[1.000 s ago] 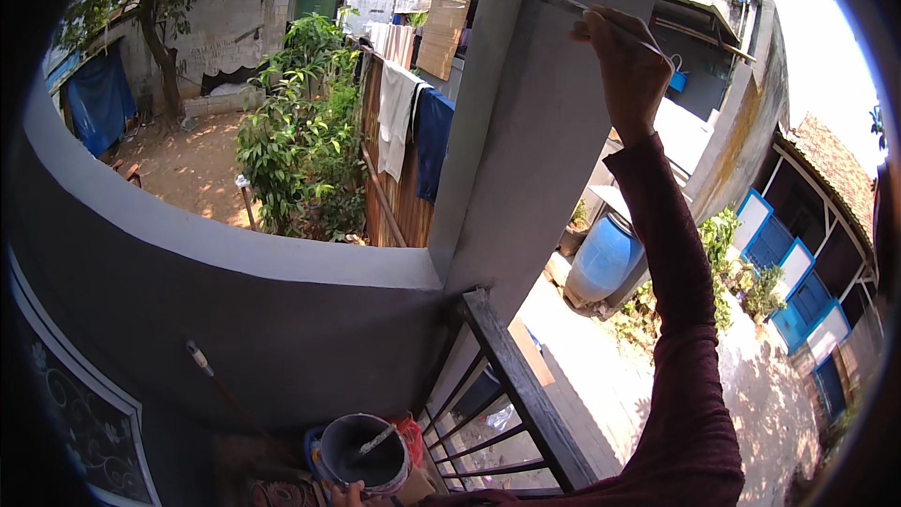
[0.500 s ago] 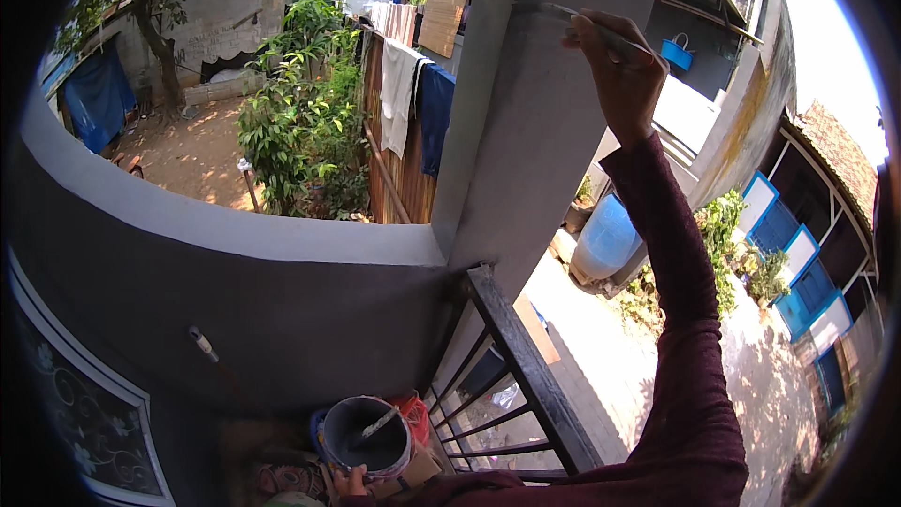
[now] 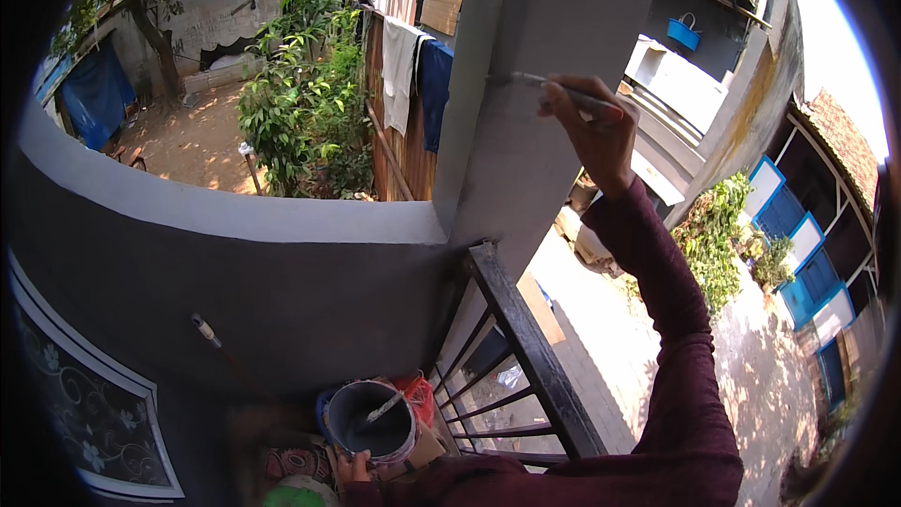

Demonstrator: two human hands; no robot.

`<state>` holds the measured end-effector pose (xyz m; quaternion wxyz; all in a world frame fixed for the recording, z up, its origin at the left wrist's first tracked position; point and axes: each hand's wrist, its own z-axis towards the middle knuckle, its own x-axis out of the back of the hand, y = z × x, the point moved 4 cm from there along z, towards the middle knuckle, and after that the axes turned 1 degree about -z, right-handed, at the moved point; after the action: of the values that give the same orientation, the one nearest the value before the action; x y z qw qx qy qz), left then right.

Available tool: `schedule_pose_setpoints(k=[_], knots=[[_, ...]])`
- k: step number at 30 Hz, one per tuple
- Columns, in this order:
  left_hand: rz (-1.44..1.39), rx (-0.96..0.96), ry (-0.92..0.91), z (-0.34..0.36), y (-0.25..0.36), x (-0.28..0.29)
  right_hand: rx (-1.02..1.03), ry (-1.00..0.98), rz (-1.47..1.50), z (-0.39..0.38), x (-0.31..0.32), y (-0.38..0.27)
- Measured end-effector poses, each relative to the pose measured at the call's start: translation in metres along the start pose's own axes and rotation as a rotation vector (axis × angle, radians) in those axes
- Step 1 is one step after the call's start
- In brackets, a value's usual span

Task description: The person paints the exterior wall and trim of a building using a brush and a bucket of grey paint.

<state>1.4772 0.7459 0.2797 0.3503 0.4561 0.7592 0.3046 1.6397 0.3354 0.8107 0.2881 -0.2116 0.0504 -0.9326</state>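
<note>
High on the right, my right hand (image 3: 608, 145) is closed around the handle of a thin paintbrush (image 3: 531, 78). The brush points left, its dark tip at the face of a grey pillar (image 3: 540, 164), near the pillar's left corner. Low in the picture, my left hand (image 3: 355, 466) grips the near rim of a paint bucket (image 3: 335, 413). Dark grey paint shows inside the bucket, and a pale, paint-smeared stick (image 3: 385, 407) leans in it. Part of my left hand's grip is hidden beneath the rim.
A black metal railing (image 3: 535, 347) runs beside the pillar's foot. A curved low wall (image 3: 235, 216) joins the pillar on the left. Red plastic (image 3: 419, 396) and cardboard (image 3: 422, 449) lie by the bucket. A white-tipped pole (image 3: 206, 330) leans near a framed pane (image 3: 89, 404).
My right hand and the paintbrush have moved down the pillar and slightly left. My left hand stays on the bucket's rim. The whole view has shifted a little.
</note>
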Motion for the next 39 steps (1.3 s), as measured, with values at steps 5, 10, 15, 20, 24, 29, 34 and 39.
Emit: schedule_pose_setpoints(k=[5,10,15,20,24,29,34,39], knots=[[-0.070,0.001,-0.024,-0.014,0.010,0.000,0.351,0.168,-0.174,-0.006,-0.001,-0.022],[-0.023,-0.010,-0.007,-0.013,0.003,0.000,0.278,-0.274,-0.154,-0.128,-0.033,0.015],[-0.011,0.009,0.013,-0.015,0.004,0.001,0.027,-0.528,-0.023,-0.154,-0.036,0.019],[0.009,-0.014,0.003,-0.017,0.005,-0.003,0.161,-0.627,-0.135,-0.096,-0.039,0.023],[-0.006,-0.009,0.012,-0.018,0.002,0.002,0.308,-0.400,-0.169,-0.054,-0.025,-0.003],[-0.028,0.014,0.006,-0.017,-0.001,-0.001,0.445,-0.358,-0.322,-0.094,-0.029,-0.010],[-0.031,0.017,-0.023,-0.017,0.000,-0.003,0.318,-0.732,-0.221,-0.167,-0.060,0.008],[-0.004,0.019,0.001,-0.014,-0.008,0.004,0.021,-0.759,0.056,-0.171,-0.059,0.015]])
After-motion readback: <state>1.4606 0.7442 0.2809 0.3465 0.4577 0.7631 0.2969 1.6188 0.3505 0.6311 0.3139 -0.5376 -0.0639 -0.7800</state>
